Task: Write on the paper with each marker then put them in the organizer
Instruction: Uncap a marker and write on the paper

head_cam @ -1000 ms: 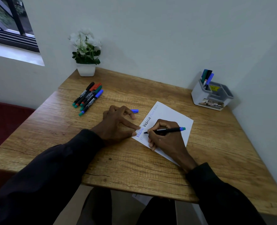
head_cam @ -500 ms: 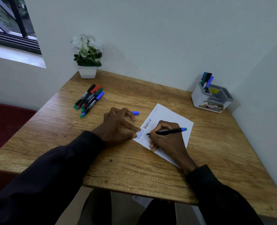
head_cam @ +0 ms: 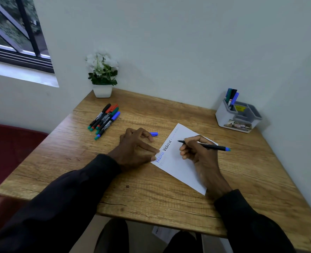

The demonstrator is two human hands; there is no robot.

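Note:
A white paper [head_cam: 176, 165] with several written words lies on the wooden table [head_cam: 151, 194]. My right hand [head_cam: 198, 154] grips an uncapped black marker [head_cam: 213, 147] with a blue end, its tip just above the paper's upper part. My left hand [head_cam: 134, 148] rests on the table with fingertips pressing the paper's left corner. A blue cap [head_cam: 153, 133] lies just beyond its fingers. Several capped markers [head_cam: 105, 118] lie in a row at the back left. The grey organizer [head_cam: 238, 115] at the back right holds three markers upright.
A small white pot with white flowers [head_cam: 102, 75] stands at the table's back left corner against the wall. A window is at the upper left. A red seat [head_cam: 10, 143] sits left of the table. The wall closes in on the right.
My right hand has lifted the marker tip away from the lower words and moved it up and to the right over the paper. My left hand stays put.

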